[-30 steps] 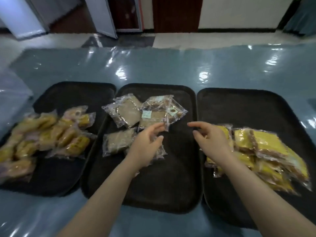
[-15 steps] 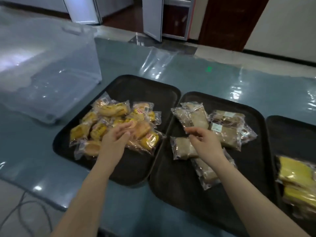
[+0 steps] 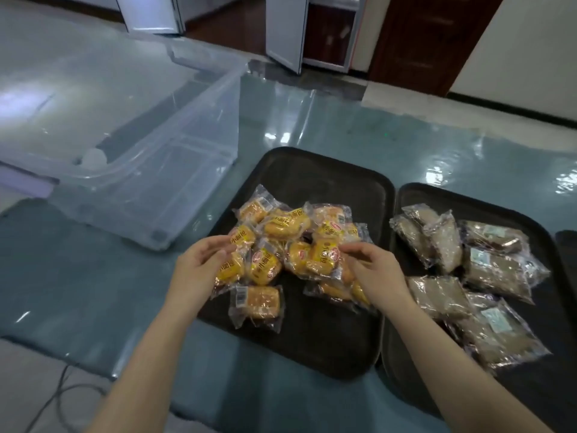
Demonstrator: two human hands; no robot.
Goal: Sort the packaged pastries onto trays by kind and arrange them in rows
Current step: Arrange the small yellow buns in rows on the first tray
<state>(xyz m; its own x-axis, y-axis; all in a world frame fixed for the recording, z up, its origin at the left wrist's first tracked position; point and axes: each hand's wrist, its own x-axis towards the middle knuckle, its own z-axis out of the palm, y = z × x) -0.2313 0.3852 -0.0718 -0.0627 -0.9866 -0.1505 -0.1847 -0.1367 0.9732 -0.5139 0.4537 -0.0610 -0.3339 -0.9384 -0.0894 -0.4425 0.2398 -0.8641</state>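
Several yellow bun packets point(image 3: 281, 228) lie heaped on the left black tray point(image 3: 315, 170); one packet point(image 3: 257, 303) lies apart at the near side of the heap. My left hand point(image 3: 199, 264) pinches the left edge of a yellow bun packet point(image 3: 242, 242) at the heap's left. At the heap's right, my right hand point(image 3: 373, 268) pinches the wrapper edge of another yellow bun packet point(image 3: 324, 257). Several brown pastry packets point(image 3: 443, 245) lie unordered on the middle black tray point(image 3: 468, 200).
A large clear plastic bin point(image 3: 140, 151) stands on the blue-covered table point(image 3: 78, 292) left of the trays. Only a sliver of a third black tray point(image 3: 566, 245) shows at the right edge. A cable point(image 3: 59, 392) lies on the floor at the lower left.
The view has swung left. Both hands have moved from the brown and flat yellow packets to the bun heap on the left tray, the right hand crossing over from the middle tray.
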